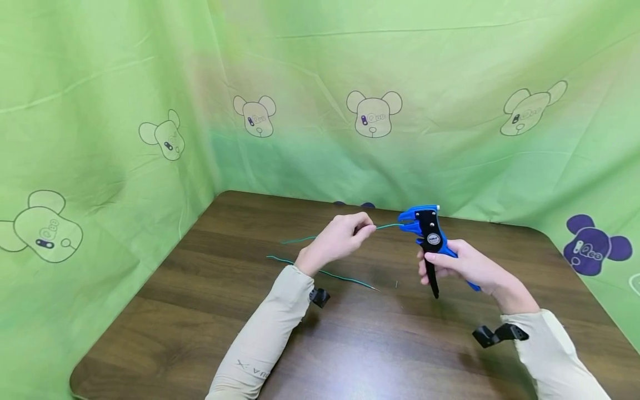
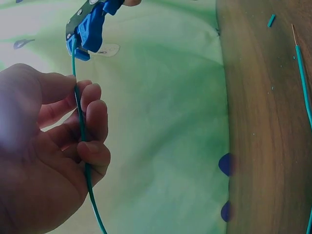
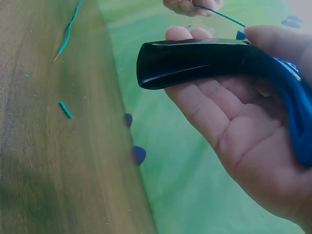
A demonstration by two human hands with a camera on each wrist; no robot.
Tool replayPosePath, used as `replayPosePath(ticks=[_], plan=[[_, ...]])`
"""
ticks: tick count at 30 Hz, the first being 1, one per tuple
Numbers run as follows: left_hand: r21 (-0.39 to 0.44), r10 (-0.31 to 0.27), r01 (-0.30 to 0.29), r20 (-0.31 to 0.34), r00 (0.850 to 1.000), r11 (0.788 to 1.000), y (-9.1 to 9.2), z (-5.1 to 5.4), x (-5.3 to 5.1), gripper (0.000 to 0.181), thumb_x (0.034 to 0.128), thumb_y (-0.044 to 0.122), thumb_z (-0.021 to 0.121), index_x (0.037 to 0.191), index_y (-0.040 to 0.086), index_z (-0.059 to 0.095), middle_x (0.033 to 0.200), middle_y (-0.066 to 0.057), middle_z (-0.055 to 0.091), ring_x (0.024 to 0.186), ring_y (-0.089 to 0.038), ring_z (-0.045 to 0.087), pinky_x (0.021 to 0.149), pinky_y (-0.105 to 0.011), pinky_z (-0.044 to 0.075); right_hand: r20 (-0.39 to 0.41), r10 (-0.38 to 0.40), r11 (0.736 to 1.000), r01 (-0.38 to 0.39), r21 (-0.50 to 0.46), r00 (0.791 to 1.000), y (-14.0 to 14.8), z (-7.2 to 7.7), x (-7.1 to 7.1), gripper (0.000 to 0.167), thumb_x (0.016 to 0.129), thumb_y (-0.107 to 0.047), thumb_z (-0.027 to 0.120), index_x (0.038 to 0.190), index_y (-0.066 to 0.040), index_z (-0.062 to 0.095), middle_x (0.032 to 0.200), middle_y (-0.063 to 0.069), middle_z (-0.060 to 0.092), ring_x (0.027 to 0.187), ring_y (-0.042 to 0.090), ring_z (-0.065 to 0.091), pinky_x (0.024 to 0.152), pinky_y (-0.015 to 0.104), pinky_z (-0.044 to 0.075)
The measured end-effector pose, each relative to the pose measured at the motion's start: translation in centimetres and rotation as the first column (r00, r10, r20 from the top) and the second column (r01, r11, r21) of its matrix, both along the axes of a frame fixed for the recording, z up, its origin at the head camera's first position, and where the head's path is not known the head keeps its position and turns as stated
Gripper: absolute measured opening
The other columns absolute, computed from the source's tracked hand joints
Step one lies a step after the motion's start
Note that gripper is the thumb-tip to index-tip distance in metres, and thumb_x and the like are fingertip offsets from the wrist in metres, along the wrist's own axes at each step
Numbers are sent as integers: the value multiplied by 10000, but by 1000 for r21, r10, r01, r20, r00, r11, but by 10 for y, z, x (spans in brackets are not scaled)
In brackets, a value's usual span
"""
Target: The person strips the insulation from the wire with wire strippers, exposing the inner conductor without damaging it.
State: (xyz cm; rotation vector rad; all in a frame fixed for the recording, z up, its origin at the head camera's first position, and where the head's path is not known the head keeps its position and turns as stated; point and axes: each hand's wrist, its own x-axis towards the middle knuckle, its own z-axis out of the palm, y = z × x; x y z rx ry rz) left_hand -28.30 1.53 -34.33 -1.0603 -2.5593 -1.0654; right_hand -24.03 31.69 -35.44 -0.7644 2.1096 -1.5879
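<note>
My left hand (image 1: 345,236) pinches a thin green wire (image 2: 80,112) between thumb and fingers, above the table. The wire's far end enters the jaws of a blue and black wire stripper (image 1: 429,233). My right hand (image 1: 465,264) grips that stripper, its fingers around the black handle (image 3: 195,63). In the right wrist view the blue handle (image 3: 292,107) lies against the palm side. A second green wire (image 1: 345,277) lies on the table below my left hand, its bare copper tip toward the right. What the jaws do to the wire inside is hidden.
A short cut piece of green insulation (image 3: 66,109) lies on the brown wooden table (image 1: 200,289), with tiny scraps around it. Green curtains (image 1: 310,66) printed with bear heads stand behind the table and along its sides.
</note>
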Motion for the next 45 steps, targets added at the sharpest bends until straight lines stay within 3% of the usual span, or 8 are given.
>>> replayPosePath(ticks=[15,22,29,45], plan=[[-8,-3,3,-6,1000,1000,0,4,3,144,1011,265,553,966,163,644,710,74,506,603,-37,441,603,-166,376,6,44,999,-43,-31,999,-2,1,1,206,1052,-49,382,1152,-3,556,951,83,707,851,335,719,841,415,571],[-6,-11,11,-5,1000,1000,1,5,6,140,1011,259,554,966,162,644,705,76,502,600,-39,440,602,-165,375,-7,53,998,-53,-26,999,-2,2,3,221,1051,-46,381,1165,95,507,949,83,707,847,339,716,833,419,572],[-17,-24,24,-13,1000,1000,1,6,7,147,1016,256,543,961,162,642,703,74,500,597,-34,433,603,-163,370,-1,79,997,-79,-16,997,-5,3,3,214,1055,-54,374,1164,-10,552,959,89,703,858,329,717,838,442,568],[-25,-33,32,-40,999,999,4,6,9,155,1020,257,536,973,158,647,705,70,507,589,-38,431,601,-165,368,-4,72,997,-72,-8,997,-5,2,4,211,1056,-58,375,1163,-3,548,958,79,699,856,353,711,836,435,569]])
